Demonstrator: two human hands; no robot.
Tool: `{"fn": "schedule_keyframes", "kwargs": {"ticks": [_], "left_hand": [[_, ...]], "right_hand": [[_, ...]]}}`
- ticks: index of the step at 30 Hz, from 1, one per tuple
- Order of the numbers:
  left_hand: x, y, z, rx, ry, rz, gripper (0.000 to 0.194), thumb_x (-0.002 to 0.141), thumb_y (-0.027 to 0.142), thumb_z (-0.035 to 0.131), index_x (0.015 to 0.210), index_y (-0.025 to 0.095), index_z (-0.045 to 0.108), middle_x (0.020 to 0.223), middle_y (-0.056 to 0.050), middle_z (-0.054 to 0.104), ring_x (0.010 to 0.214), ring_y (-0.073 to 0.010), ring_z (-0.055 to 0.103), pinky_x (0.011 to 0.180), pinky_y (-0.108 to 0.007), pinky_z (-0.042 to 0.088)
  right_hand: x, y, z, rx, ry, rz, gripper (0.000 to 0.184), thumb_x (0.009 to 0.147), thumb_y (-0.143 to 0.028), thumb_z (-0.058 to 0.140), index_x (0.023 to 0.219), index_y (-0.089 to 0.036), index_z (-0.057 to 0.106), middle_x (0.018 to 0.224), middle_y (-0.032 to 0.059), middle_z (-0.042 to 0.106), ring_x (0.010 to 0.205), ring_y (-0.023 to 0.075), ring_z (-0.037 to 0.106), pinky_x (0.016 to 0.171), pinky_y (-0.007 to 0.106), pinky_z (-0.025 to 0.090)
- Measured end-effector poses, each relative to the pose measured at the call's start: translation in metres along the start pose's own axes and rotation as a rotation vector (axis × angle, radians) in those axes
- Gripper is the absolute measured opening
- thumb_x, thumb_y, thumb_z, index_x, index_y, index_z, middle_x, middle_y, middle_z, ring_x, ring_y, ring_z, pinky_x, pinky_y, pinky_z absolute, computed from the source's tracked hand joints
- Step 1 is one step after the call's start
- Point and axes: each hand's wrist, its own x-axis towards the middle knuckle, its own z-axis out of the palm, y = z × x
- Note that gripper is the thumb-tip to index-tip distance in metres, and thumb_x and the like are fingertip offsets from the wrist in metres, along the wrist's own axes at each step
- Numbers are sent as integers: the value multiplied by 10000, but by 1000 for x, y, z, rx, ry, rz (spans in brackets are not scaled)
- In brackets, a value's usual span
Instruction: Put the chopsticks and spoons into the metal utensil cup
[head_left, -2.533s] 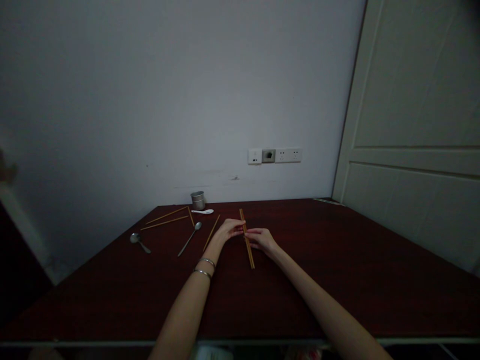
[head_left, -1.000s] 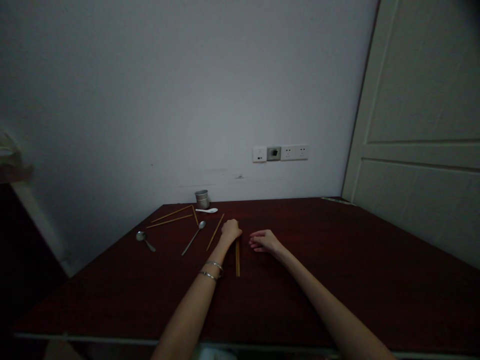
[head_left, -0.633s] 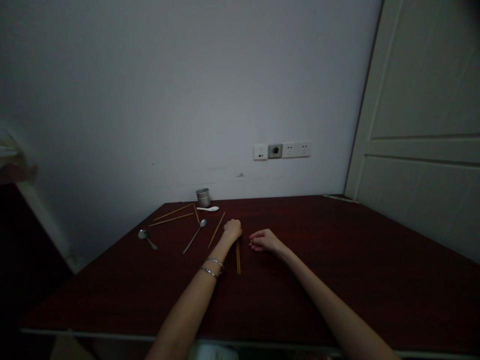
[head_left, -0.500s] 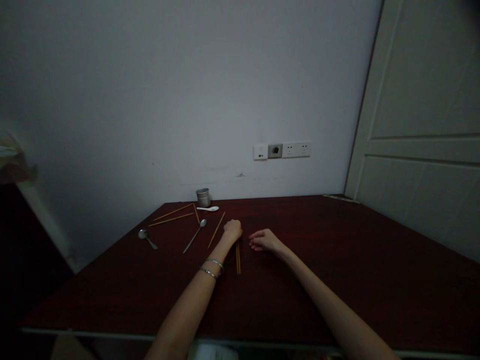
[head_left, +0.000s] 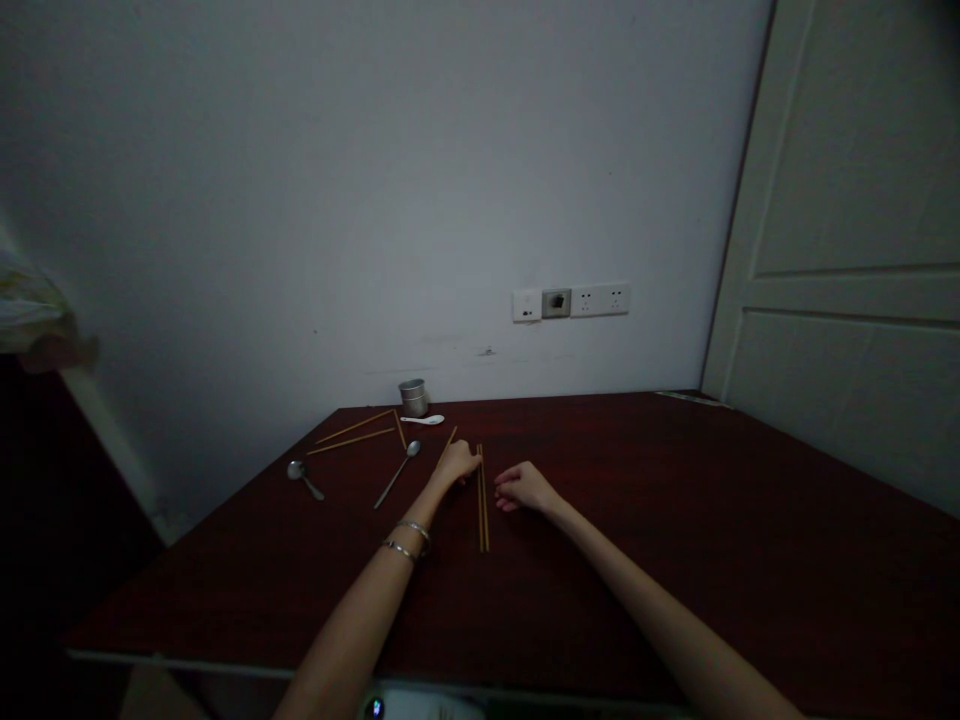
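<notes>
Two wooden chopsticks lie side by side on the dark red table, pointing away from me. Just left of them, my left hand hovers low with thumb and fingers apart, its thumb close to their far ends. Another chopstick shows its far end past that hand; the rest is hidden. To the right of the pair rests my right hand, loosely curled, fingers apart and holding nothing. A long-handled metal spoon lies left of my left hand.
Several more chopsticks lie at the back left. By the wall stands a metal cup, with a white spoon before it. A metal ladle-like spoon is near the left edge. Sockets sit on the wall.
My left hand has shifted left off the paired chopsticks, uncovering their far ends, and now covers part of the single chopstick. My right hand has barely moved. The view has shifted slightly.
</notes>
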Motion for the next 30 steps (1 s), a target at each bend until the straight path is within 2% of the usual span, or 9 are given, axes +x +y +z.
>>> {"fn": "schedule_keyframes", "kwargs": {"ticks": [4, 7, 10, 24, 30], "left_hand": [[-9, 7, -2, 112, 45, 38, 332, 725, 396, 519, 691, 87, 638, 663, -126, 659, 579, -172, 631, 529, -209, 451], [-17, 13, -5, 175, 105, 39, 334, 683, 401, 567, 769, 88, 646, 761, -149, 669, 711, -201, 643, 583, -215, 455], [-21, 17, -8, 203, 116, 52, 344, 686, 397, 554, 812, 91, 648, 820, -165, 666, 776, -221, 638, 600, -228, 458], [-22, 21, -1, 283, 101, 35, 373, 671, 346, 573, 961, 118, 626, 961, -171, 641, 895, -254, 609, 696, -279, 484], [-21, 20, -9, 266, 82, 74, 326, 717, 369, 518, 881, 119, 648, 908, -169, 652, 842, -238, 624, 669, -268, 485]], "right_hand": [[5, -3, 9, -40, -53, 1, 129, 662, 5, 500, 737, -99, 514, 518, 0, 599, 473, 119, 614, 432, 184, 505], [5, -4, 10, -57, -64, 15, 118, 664, -4, 514, 729, -101, 520, 520, -1, 601, 487, 124, 621, 451, 189, 515], [4, -6, 8, -66, -75, 27, 101, 665, -22, 539, 725, -102, 527, 523, 2, 602, 492, 122, 623, 457, 183, 516], [14, -12, 4, -139, -132, 41, 43, 689, -91, 554, 648, -98, 567, 554, 21, 608, 489, 107, 615, 425, 162, 497], [23, -26, -10, -83, -108, 25, 34, 704, -113, 572, 679, -92, 569, 553, 29, 611, 461, 95, 595, 426, 171, 501]]}}
